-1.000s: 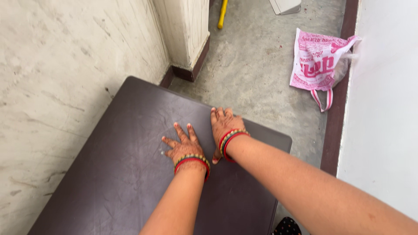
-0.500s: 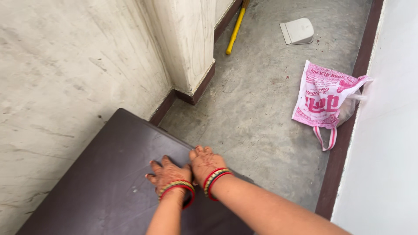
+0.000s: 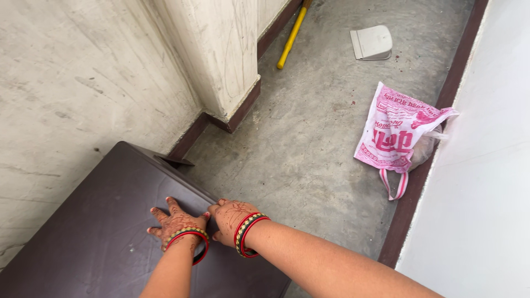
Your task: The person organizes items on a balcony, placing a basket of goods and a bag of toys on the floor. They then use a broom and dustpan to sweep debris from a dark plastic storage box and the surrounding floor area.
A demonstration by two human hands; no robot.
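Both hands press flat on a dark brown scratched tabletop point(image 3: 94, 232): the left hand point(image 3: 175, 219) with fingers spread, the right hand point(image 3: 232, 215) at the table's far edge. A pink printed plastic bag point(image 3: 393, 132) lies on the grey concrete floor point(image 3: 309, 121).

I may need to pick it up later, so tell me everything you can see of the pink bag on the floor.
The pink bag is thin and soft, maybe plastic, pink with darker pink and white print. It lies crumpled on the grey concrete floor, against the dark skirting of the white wall. A striped loop handle trails toward the viewer. Something pale bulges out at its wall side. Neither hand touches it.
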